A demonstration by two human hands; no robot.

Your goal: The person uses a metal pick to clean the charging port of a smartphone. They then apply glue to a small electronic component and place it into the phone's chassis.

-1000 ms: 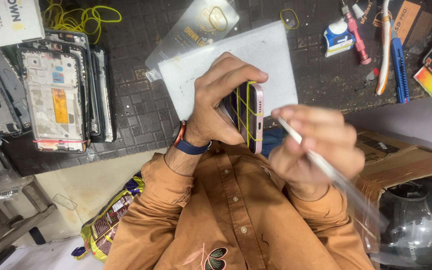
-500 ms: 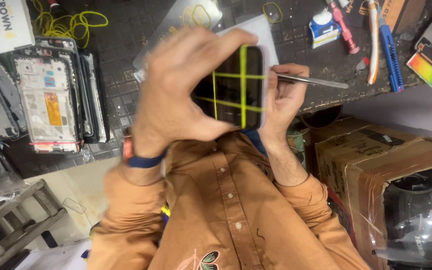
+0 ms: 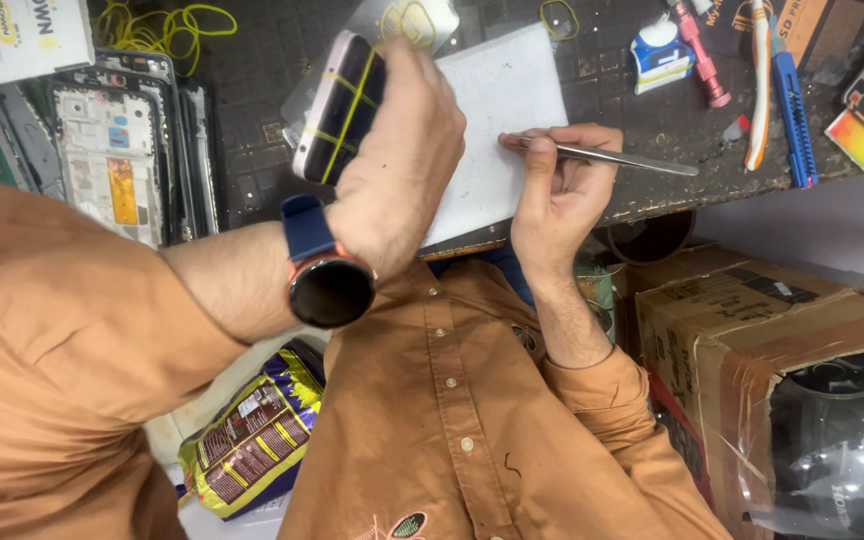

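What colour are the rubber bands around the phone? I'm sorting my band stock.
Yellow-green bands crossing the dark phone in the left hand; head view.

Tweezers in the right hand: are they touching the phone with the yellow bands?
Apart. The head view shows the tweezers in the right hand over the white sheet, while the left hand holds the phone well aside.

Phone [image 3: 337,108]: dark screen, pink frame, wrapped in yellow rubber bands, held tilted above the bench. Tweezers [image 3: 607,156]: thin, silver, roughly level, tip pointing right, over the white sheet's edge.
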